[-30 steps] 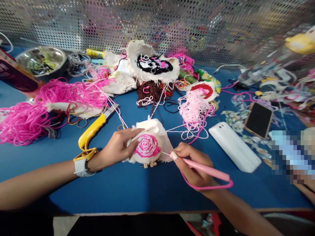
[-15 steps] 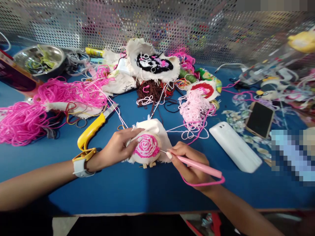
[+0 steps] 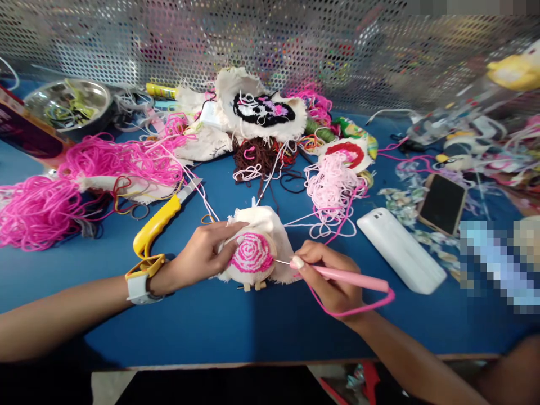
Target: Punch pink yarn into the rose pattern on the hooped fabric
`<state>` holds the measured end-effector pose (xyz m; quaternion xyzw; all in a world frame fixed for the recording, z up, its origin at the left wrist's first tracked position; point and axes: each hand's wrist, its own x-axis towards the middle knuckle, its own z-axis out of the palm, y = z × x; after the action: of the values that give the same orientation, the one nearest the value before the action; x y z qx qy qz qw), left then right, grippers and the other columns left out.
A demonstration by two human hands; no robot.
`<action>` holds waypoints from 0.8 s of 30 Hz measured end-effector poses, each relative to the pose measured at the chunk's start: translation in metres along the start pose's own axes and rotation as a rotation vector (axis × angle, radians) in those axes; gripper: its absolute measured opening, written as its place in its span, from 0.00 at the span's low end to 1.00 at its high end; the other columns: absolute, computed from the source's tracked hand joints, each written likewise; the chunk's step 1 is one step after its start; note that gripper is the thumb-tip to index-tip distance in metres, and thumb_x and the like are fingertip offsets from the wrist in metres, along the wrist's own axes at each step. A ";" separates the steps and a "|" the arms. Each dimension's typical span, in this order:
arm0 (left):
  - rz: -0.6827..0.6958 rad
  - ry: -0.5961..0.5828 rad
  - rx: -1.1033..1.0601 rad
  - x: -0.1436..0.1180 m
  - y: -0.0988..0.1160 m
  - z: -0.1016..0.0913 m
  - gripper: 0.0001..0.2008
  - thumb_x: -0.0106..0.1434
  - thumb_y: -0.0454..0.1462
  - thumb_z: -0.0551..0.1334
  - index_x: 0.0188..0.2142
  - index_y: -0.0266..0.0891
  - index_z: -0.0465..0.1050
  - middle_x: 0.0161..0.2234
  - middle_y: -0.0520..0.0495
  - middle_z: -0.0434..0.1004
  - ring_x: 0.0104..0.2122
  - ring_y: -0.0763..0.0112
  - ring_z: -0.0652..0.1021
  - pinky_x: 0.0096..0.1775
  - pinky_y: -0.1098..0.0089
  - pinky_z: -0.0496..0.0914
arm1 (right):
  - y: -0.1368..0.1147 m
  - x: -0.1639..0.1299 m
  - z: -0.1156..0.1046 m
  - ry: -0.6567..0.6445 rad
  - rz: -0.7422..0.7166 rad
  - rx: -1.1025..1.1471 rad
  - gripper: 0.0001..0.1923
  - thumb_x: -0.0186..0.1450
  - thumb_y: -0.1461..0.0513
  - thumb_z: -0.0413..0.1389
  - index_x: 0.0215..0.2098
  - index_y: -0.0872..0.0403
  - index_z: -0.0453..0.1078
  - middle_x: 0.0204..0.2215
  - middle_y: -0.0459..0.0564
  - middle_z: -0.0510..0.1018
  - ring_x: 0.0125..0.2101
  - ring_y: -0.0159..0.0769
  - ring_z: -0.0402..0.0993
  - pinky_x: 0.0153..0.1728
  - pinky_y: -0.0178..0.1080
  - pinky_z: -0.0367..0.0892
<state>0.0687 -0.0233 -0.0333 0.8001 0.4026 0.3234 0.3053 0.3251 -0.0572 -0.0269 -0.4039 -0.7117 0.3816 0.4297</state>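
Near the tabletop's front edge, the left hand point(image 3: 201, 254) grips a small hoop point(image 3: 252, 257) of pink stitching while the right hand point(image 3: 333, 278) pinches a pink needle tool point(image 3: 337, 275) against its rim.

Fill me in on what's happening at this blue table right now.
A person is doing punch-needle embroidery. The left hand steadies a small wooden hoop wrapped in cream cloth, with a pink spiral rose stitched on it. The right hand grips a pink punch needle, its metal tip at the hoop's right edge, pink yarn looping from its rear end. A yellow utility knife, heaps of pink yarn and a white case lie on the table.
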 end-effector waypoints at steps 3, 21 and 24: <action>-0.001 -0.002 -0.005 0.001 0.001 0.000 0.17 0.67 0.35 0.56 0.54 0.36 0.74 0.48 0.40 0.80 0.43 0.66 0.81 0.45 0.69 0.76 | 0.002 -0.001 -0.001 0.016 -0.001 -0.018 0.07 0.64 0.68 0.55 0.29 0.53 0.65 0.23 0.44 0.68 0.24 0.29 0.63 0.27 0.36 0.61; 0.008 -0.027 -0.012 0.001 0.000 0.001 0.17 0.68 0.35 0.55 0.54 0.35 0.73 0.50 0.40 0.78 0.47 0.65 0.80 0.47 0.68 0.75 | 0.008 0.009 0.015 -0.087 -0.214 -0.165 0.06 0.65 0.69 0.56 0.39 0.54 0.72 0.31 0.50 0.78 0.32 0.34 0.74 0.33 0.38 0.71; 0.001 -0.022 -0.012 0.000 -0.001 0.001 0.17 0.68 0.35 0.55 0.54 0.36 0.73 0.50 0.41 0.79 0.46 0.65 0.80 0.47 0.68 0.75 | 0.003 0.007 0.010 -0.041 -0.104 -0.110 0.03 0.64 0.68 0.56 0.34 0.55 0.70 0.28 0.47 0.76 0.28 0.31 0.71 0.29 0.35 0.68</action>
<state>0.0691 -0.0226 -0.0346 0.8019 0.3968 0.3173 0.3143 0.3140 -0.0516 -0.0309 -0.3814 -0.7603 0.3274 0.4113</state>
